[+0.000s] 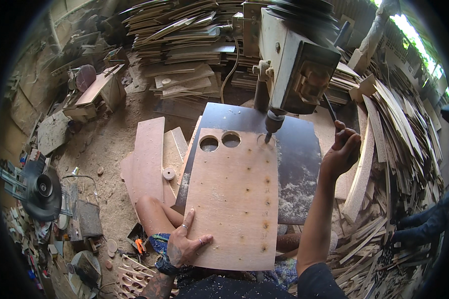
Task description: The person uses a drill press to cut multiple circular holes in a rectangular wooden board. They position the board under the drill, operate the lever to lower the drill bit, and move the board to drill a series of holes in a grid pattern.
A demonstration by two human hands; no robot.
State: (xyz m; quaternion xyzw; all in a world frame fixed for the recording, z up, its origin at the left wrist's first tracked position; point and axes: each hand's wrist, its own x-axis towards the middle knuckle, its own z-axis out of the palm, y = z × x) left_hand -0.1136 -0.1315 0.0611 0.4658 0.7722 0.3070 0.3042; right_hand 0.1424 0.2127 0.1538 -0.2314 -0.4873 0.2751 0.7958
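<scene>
With visible fingers spread, the left hand [183,245] is steadying the board [224,199], ideally firmly, while the right hand [345,147] is curling its fingers around the lever [330,106].

The board [227,204] is pale pinkish tan, speckled with rows of dark, rust-tinged spots, boldest along its three o'clock edge. The table [302,164] is blue-black, flecked cream at four o'clock. At one o'clock, the drill press housing [278,55] is off-white with a blackish front; at ten, a disc [86,76] is dull maroon; at seven, the shorts [159,242] are patterned blue; at five, the sleeve [318,281] is black
</scene>
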